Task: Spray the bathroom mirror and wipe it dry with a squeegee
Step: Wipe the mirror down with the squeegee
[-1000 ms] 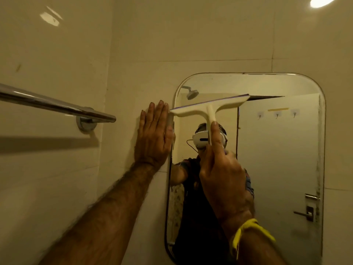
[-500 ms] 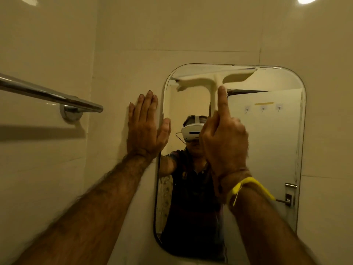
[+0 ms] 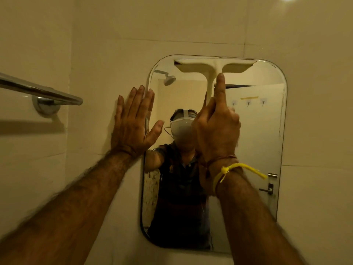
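The rounded-corner mirror [image 3: 263, 142] hangs on the tiled wall ahead. A cream T-shaped squeegee [image 3: 212, 66] lies with its blade level along the mirror's top edge. My right hand [image 3: 216, 129] grips its handle, index finger stretched up along the stem; a yellow band circles that wrist. My left hand [image 3: 133, 123] is pressed flat with fingers spread on the wall at the mirror's left edge, thumb over the glass. No spray bottle is in view.
A chrome towel bar [image 3: 41, 92] juts out from the left wall near my left hand. The mirror reflects a person wearing a headset, a shower head and a door with a handle. Beige tiles surround the mirror.
My right hand has lifted the squeegee from the mirror's upper left, tilted, up to the top edge and rightward, blade now level. My left hand stays flat on the wall.
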A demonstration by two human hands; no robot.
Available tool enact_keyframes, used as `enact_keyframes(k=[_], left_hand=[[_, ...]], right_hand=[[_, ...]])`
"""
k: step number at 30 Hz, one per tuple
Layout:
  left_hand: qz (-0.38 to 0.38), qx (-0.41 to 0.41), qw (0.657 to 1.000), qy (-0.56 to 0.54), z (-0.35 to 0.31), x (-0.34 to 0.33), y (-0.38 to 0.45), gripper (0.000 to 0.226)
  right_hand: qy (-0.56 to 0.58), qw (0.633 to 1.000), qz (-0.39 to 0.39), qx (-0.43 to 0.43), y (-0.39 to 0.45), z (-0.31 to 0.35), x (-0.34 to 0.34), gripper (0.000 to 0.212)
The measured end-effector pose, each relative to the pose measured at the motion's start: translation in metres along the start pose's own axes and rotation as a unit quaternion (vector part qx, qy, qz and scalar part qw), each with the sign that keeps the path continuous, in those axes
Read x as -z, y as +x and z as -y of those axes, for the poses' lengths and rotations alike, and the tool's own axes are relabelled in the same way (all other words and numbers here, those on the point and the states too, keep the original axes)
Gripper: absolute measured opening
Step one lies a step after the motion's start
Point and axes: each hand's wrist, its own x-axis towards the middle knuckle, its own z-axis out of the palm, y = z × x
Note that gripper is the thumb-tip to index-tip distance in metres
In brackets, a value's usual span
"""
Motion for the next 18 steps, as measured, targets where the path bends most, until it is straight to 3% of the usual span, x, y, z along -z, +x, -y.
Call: enact_keyframes(k=[5,10,15,18], left_hand=[[-0.002,-0.006,1.0,0.025,0.005,-0.005,-0.001,0.077],[-0.02,-0.009,1.0,0.011,0.008,-0.009,-0.002,0.076],[-0.028,-0.012,1.0,0.007,0.01,-0.01,-0.002,0.075],[-0.028,-0.013,0.999,0.013,0.009,-0.011,-0.002,0.074]], right_hand=[[0.0,0.999,0.031,0.009,-0.052,-0.017,0.005,0.064],[-0.027,0.999,-0.028,-0.011,-0.005,-0.018,0.008,0.061],[-0.024,0.999,0.012,-0.031,-0.048,-0.029,0.019,0.063],[-0.033,0.999,0.005,-0.015,-0.033,-0.033,0.023,0.062]])
